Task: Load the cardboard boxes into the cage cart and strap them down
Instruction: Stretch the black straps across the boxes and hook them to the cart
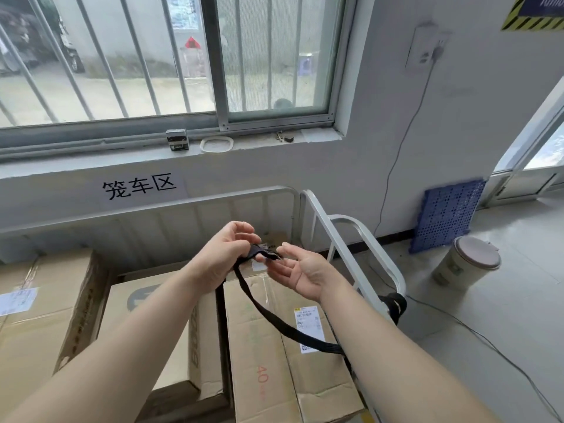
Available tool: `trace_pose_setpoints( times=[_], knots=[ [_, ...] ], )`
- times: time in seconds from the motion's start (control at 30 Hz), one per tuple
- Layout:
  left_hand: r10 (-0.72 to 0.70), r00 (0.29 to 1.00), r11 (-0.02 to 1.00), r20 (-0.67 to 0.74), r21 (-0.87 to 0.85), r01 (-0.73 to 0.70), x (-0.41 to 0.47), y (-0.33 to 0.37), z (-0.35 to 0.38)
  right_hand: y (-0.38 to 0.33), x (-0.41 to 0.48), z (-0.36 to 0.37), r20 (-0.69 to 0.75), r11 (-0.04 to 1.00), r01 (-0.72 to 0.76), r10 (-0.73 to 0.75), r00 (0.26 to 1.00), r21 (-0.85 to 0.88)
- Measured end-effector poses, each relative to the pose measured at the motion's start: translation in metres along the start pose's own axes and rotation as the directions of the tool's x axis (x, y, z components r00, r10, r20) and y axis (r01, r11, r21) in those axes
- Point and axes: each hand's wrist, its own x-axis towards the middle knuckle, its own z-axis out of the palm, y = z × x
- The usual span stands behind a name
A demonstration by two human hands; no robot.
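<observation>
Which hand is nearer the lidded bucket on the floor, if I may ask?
Right. The right hand is left of the bucket; the left hand lies farther left, gripping the strap.

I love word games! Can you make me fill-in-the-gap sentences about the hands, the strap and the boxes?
The left hand grips a strap coloured ____.
That strap droops across boxes made of ____.
The right hand has its palm facing ____.
The panel leaning on the wall is ____.
Missing words: black, cardboard, up, blue.
</observation>
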Motion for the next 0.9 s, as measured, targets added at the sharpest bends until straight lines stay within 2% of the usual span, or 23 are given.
trace_pose_setpoints(
  times=[0.13, 0.27, 0.4, 0.57, 0.73, 0.9],
  knots=[
    [-0.061, 0.997, 0.982, 0.043, 0.181, 0.052, 0.016, -0.013, 0.002, -0.004, 0.023, -0.005, -0.174, 0.993, 0.097, -0.083, 0.981, 0.069],
    [-0.184, 0.975, 0.905, 0.127, 0.409, 0.118, 0.043, -0.025, 0.005, -0.008, 0.051, -0.021, -0.308, 0.987, 0.120, -0.082, 0.948, 0.105],
    [-0.299, 0.944, 0.881, 0.137, 0.420, 0.218, 0.074, -0.044, 0.007, -0.017, 0.079, -0.049, -0.417, 0.987, 0.125, -0.073, 0.906, 0.098],
    [-0.307, 0.946, 0.881, 0.106, 0.409, 0.240, 0.118, -0.067, 0.017, -0.026, 0.121, -0.084, -0.463, 0.970, 0.139, -0.032, 0.886, 0.199],
    [-0.322, 0.942, 0.863, 0.099, 0.439, 0.249, 0.169, -0.089, 0.034, -0.035, 0.169, -0.099, -0.410, 0.938, 0.086, 0.063, 0.910, 0.335],
    [-0.343, 0.937, 0.855, 0.062, 0.435, 0.284, 0.226, -0.111, 0.042, -0.043, 0.231, -0.114, -0.380, 0.900, 0.113, 0.062, 0.923, 0.421]
  ],
)
